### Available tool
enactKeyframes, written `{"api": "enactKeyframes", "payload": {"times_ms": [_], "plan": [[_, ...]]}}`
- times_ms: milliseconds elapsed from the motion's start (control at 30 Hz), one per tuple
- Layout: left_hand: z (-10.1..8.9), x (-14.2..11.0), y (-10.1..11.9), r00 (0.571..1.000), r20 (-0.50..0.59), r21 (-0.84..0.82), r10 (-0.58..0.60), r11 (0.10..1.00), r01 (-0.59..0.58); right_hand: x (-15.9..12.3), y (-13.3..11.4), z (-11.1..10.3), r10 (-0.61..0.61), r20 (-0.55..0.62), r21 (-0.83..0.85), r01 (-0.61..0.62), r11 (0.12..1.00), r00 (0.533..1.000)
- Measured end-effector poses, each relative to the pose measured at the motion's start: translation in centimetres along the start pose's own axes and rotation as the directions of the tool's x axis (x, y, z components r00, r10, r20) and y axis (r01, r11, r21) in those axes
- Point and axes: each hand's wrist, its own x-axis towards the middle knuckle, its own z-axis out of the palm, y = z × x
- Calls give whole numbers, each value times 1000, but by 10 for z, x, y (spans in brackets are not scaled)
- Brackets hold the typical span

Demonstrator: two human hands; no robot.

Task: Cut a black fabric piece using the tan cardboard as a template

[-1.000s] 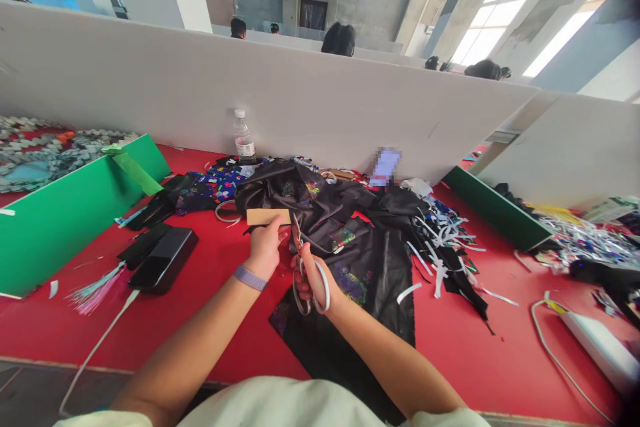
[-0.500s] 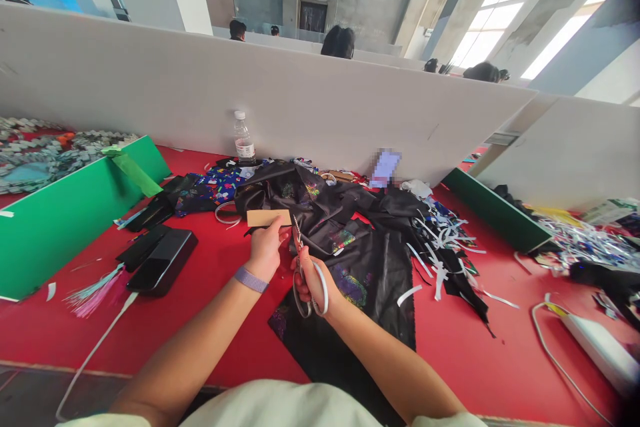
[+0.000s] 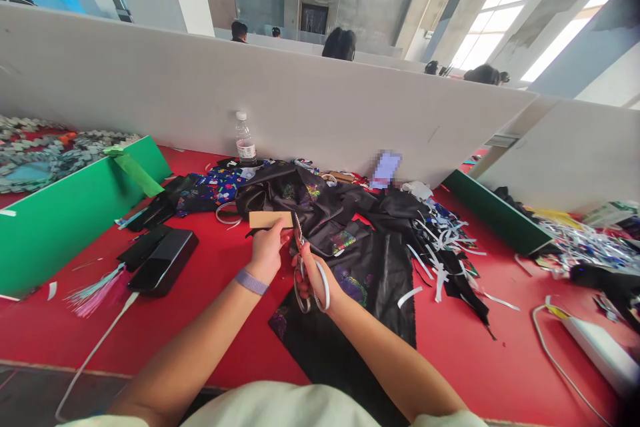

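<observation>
Red counter (image 3: pixel 215 340) spread beneath black cloth (image 3: pixel 393 280) before you; above it, your left grip (image 3: pixel 267 253) pinched a tan card (image 3: pixel 264 219), while your right grip (image 3: pixel 317 277) clasped scissors (image 3: pixel 327 290), their blades (image 3: pixel 299 228) beside the card's right end.

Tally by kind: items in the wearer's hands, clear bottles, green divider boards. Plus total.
Scissors, in the right hand: 1
Tan strip, in the left hand: 1
Clear bottle, upright: 1
Green divider boards, one on each side: 2
Total: 5
</observation>
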Motion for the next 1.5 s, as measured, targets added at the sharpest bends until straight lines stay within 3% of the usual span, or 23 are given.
{"api": "enactKeyframes", "payload": {"times_ms": [533, 700, 1033, 1300, 1500], "plan": [[2, -3, 1, 1000, 13, 12, -10, 1000, 10, 1, 4, 0, -7, -7, 32, 8, 999, 1000], [2, -5, 1, 1000, 20, 5, -7, 1000, 7, 0, 2, 0, 12, 40, 100, -16, 995, 999], [2, -4, 0, 1000, 20, 24, -9, 1000, 9, 4, -2, -3, 22, 8, -21, -22, 1000, 1000], [2, -6, -1, 1000, 29, 34, -3, 999, 2, -1, -3, -1, 51, 45, 123, -56, 991, 998], [-1, -1, -7, 999, 42, 46, -5, 999, 3, 0, 0, -2, 36, 15, 104, -37, 994, 999]]}}
